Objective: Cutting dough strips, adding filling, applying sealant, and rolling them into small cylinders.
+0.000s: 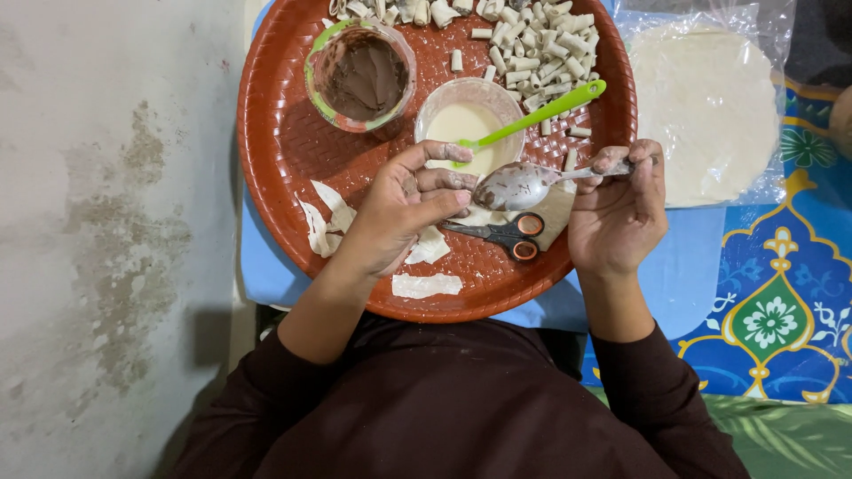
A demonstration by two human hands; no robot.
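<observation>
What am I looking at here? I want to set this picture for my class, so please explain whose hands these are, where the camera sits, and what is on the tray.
One camera, worn on a person's head, looks down at their own bare hands. The right hand holds a metal spoon smeared brown; the left hand touches its bowl. Below is a round red tray with a cup of brown paste, a cup of pale liquid with a green spoon, small dough rolls, dough scraps and scissors.

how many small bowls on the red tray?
2. The bowl of brown paste sits at the tray's upper left; the bowl of pale batter sits mid-tray, holding the green spoon. None seem hidden.
</observation>
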